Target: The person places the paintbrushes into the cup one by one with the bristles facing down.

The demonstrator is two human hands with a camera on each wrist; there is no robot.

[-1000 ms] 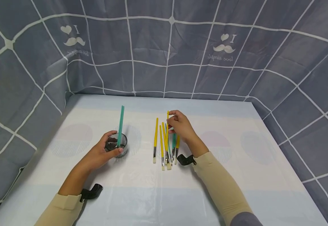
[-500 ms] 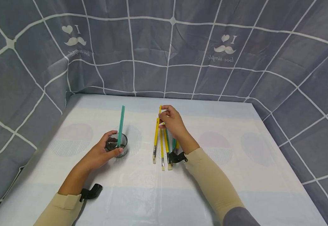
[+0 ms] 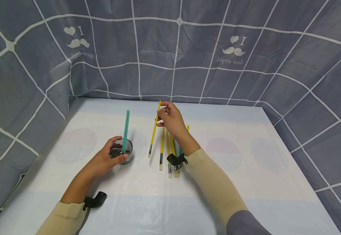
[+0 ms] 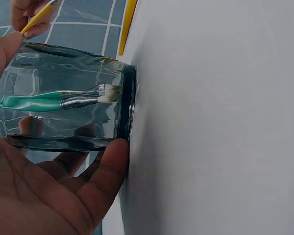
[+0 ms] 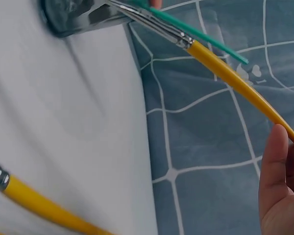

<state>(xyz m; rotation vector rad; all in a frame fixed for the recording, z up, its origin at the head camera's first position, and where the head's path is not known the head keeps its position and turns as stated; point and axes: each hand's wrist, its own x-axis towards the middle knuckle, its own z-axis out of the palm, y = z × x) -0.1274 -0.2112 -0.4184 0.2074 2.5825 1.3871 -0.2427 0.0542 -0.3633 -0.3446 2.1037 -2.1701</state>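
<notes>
My left hand (image 3: 105, 159) grips a clear dark-tinted glass (image 4: 73, 122) standing on the table, thumb on one side and fingers round the other. Inside it lean two green-handled paintbrushes (image 3: 125, 130), bristles down at the glass bottom in the left wrist view. My right hand (image 3: 171, 120) pinches a yellow paintbrush (image 3: 154, 130) near the top of its handle, bristles pointing down, in the air between the glass and the loose brushes. In the right wrist view the yellow handle (image 5: 235, 83) runs from the fingertips toward the glass, and its metal ferrule overlaps the glass there.
Several yellow and green paintbrushes (image 3: 162, 147) lie side by side on the white table (image 3: 129, 209), bristles toward me, partly hidden under my right wrist. A grey curtain with white lines (image 3: 155, 42) encloses the table at the back and sides.
My right hand has lifted the yellow paintbrush out of the group and carried it left and up, toward the glass. The left hand and the glass have stayed in place.
</notes>
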